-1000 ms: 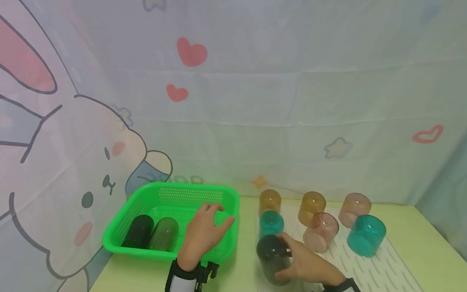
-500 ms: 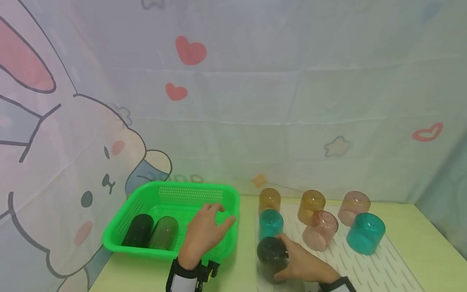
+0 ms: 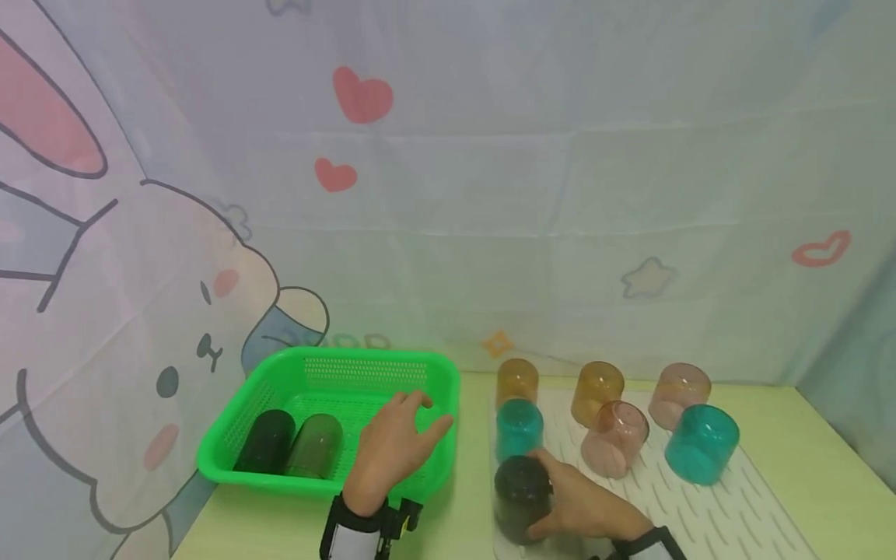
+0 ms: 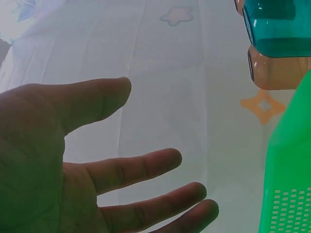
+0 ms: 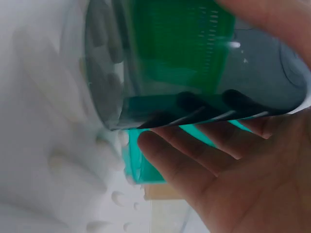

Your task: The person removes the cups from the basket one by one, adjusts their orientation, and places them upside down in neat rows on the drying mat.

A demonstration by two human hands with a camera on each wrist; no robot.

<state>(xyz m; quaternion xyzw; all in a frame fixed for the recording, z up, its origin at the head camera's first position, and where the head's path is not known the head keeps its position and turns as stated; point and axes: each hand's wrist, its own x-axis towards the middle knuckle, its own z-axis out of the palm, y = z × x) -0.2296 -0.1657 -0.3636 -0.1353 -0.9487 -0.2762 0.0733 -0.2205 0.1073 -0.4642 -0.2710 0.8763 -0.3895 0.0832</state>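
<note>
My right hand point(image 3: 584, 498) holds a dark grey glass point(image 3: 521, 502), standing rim-down at the near left of the white ridged drainer board point(image 3: 728, 521). In the right wrist view, fingers point(image 5: 177, 160) lie along one side of the glass and the thumb point(image 5: 272, 19) along the other. Just behind it stands a teal glass point(image 3: 519, 432), also upturned. Over the right part of the green basket point(image 3: 322, 488), my left hand point(image 3: 392, 447) hovers with fingers spread and nothing in them. Two dark glasses, one blackish point(image 3: 266, 442) and one smoky point(image 3: 315, 447), lie in the basket.
On the board stand upturned amber glasses point(image 3: 597, 395), pink glasses point(image 3: 616, 441) and another teal glass point(image 3: 702, 445). An amber glass point(image 3: 517, 381) is at the back left corner. A printed cloth point(image 3: 448, 272) hangs behind the pale yellow table point(image 3: 826, 459).
The dark grey glass in my right hand has gone from tilted to upright, coming down at the near left of the board. My left hand has stayed over the basket.
</note>
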